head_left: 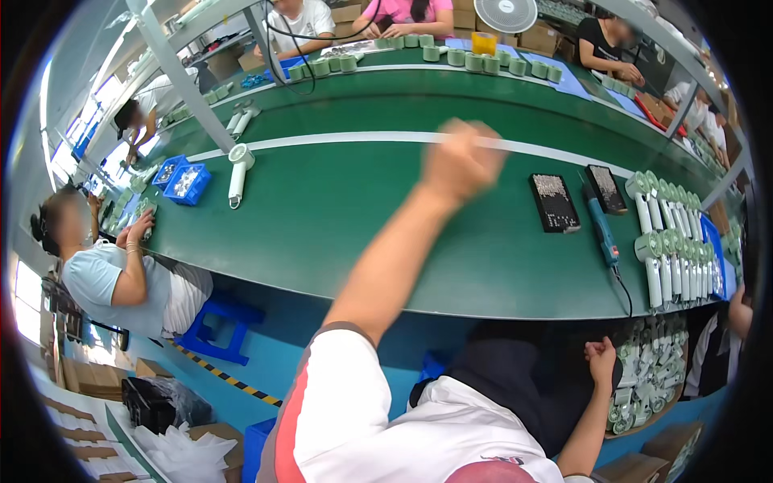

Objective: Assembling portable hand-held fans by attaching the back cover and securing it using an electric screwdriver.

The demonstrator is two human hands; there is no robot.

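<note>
My left hand is stretched out over the green table, above the white line. It is smeared by motion, so its fingers and anything in them cannot be made out. Low at the right, my right hand is beside my dark-clad leg and a box full of pale green and white handheld fans. Its fingers are loosely bent and a little apart, with nothing visible in them. One handheld fan lies by itself on the table to the left.
Two black trays of screws flank a teal electric screwdriver with a cord. Rows of fans stand at the right end. Blue bins lie far left. A metal post rises there. Co-workers sit around, one at left.
</note>
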